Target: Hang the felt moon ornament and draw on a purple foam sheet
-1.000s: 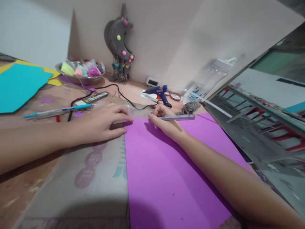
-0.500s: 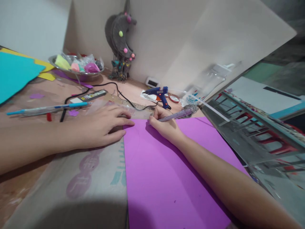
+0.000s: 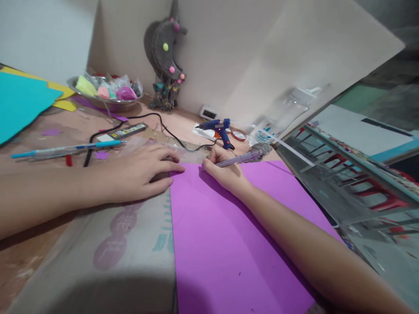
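Note:
A purple sheet (image 3: 229,244) lies flat in front of me, partly on a grey cardboard piece (image 3: 124,257). My right hand (image 3: 222,172) is closed round a clear purple pen (image 3: 240,159), its tip down at the sheet's far edge. My left hand (image 3: 140,172) lies flat with fingers stretched out, resting on the cardboard and touching the sheet's far left corner.
A blue glue gun (image 3: 219,129) with a black cord (image 3: 157,124), a twine ball (image 3: 262,149) and a clear bottle (image 3: 284,111) sit beyond the sheet. A blue pen (image 3: 65,150), a teal sheet (image 3: 19,102) and a metal bowl (image 3: 104,93) are at left. A glass edge (image 3: 294,150) borders the right.
The pen in my right hand tilted up from lying nearly level, and its tip came down at the sheet's far edge. My left hand stayed put. The view shifted slightly.

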`<control>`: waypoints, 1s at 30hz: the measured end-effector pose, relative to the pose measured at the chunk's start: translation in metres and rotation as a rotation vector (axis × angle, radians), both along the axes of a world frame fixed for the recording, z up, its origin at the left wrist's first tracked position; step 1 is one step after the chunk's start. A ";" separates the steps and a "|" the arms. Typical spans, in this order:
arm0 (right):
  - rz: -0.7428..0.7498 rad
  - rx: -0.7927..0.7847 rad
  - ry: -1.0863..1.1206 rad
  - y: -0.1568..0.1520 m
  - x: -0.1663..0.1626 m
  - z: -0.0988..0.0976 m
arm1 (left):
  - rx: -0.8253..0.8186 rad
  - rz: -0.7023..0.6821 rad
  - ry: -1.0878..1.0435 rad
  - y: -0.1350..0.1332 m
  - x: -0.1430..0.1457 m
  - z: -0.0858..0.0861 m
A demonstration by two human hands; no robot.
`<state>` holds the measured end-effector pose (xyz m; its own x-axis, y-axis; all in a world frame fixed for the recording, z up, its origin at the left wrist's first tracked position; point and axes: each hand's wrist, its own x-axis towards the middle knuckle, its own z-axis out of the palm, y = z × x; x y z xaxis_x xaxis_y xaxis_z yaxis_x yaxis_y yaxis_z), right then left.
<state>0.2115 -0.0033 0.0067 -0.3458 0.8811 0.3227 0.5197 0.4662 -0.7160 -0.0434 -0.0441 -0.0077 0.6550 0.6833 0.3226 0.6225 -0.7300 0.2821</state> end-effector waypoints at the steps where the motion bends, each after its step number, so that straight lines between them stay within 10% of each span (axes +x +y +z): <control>1: 0.001 -0.004 0.000 0.000 0.000 0.000 | -0.002 0.001 0.001 0.000 0.000 0.000; 30: -0.030 0.002 0.002 -0.005 0.004 0.001 | 0.016 -0.001 0.028 -0.001 -0.001 0.001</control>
<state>0.2152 -0.0080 0.0073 -0.3186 0.8904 0.3251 0.5316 0.4518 -0.7164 -0.0442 -0.0451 -0.0066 0.6650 0.6772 0.3150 0.6290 -0.7352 0.2527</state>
